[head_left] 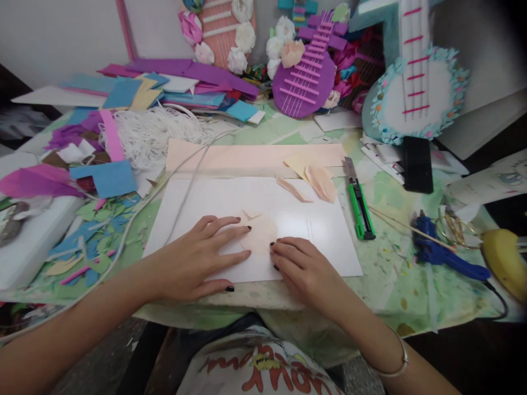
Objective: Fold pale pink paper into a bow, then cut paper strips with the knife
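Note:
A pale peach piece of crepe paper point(262, 235) lies on the white board point(197, 200) in front of me. My left hand point(206, 255) rests flat with fingers spread, its fingertips on the paper's left side. My right hand point(302, 269) has its fingers drawn together at the paper's right edge, pinching it there; the thumb is mostly hidden. Farther back on the board are peach paper petals point(320, 182) and a narrow folded strip point(293, 189). To the right of the board lies a green utility knife point(360, 208), its blade pointing away from me.
Behind the board runs a long peach card strip point(255, 156). A white cord point(127, 233) crosses the left side near paper scraps point(93, 241). At right are a blue glue gun point(444, 249) and a black phone point(418, 164). Paper instruments, including a purple one point(302, 82), stand behind.

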A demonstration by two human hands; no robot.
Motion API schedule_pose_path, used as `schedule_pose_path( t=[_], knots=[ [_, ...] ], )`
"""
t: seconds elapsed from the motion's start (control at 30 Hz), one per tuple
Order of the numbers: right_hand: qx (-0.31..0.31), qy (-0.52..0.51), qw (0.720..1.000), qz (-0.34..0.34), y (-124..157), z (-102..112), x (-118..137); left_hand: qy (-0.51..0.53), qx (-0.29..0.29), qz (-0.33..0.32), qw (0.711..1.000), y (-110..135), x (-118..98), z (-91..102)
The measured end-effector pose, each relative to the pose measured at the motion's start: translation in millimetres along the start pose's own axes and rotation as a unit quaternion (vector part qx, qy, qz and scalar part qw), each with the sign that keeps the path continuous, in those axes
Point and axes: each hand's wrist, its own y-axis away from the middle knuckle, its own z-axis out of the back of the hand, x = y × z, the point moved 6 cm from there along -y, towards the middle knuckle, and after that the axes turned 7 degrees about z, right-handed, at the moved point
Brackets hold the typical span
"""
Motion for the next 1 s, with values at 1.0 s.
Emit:
schedule_pose_path(
  t=[1.0],
  knots=[
    [-0.07,-0.073,0.994,-0.033,-15.9,12.1,-13.9,-0.016,-0.164,-0.027,0.986,-40.5,-23.3,-11.6]
  ],
)
